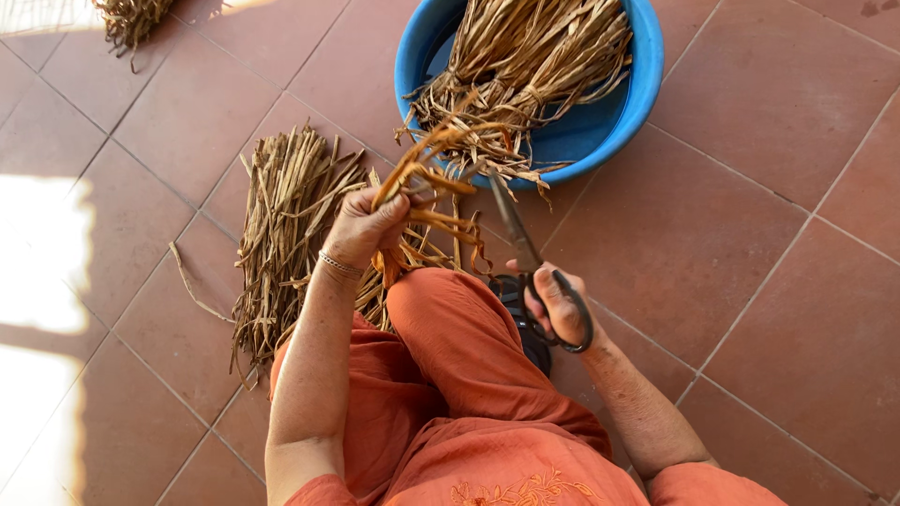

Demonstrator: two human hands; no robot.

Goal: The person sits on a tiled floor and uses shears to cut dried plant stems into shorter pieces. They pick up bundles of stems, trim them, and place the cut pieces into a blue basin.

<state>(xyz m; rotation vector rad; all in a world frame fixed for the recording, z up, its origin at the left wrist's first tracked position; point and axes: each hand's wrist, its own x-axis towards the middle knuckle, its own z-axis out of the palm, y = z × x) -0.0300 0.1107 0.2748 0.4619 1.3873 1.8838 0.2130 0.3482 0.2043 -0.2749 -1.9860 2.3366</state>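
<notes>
Dried straw strips (427, 173) being trimmed over blue basin (600, 126).
Left hand (366, 225) gripping strips; right hand (558, 305) gripping black scissors (525, 253).

The strips (427, 178) in my left hand (361, 230) are orange-tan, paler where the light falls. The scissors (534, 272) in my right hand (562, 305) are black. The basin (619, 103) is bright blue, its dried leaves (525, 56) straw-beige. The bundle (281, 225) on the floor (750, 234) is dull yellow-brown. The floor tiles are terracotta red with pale grout lines. My clothes (459, 375) are orange, embroidered in lighter orange; my bangle (337, 265) is silver.
</notes>
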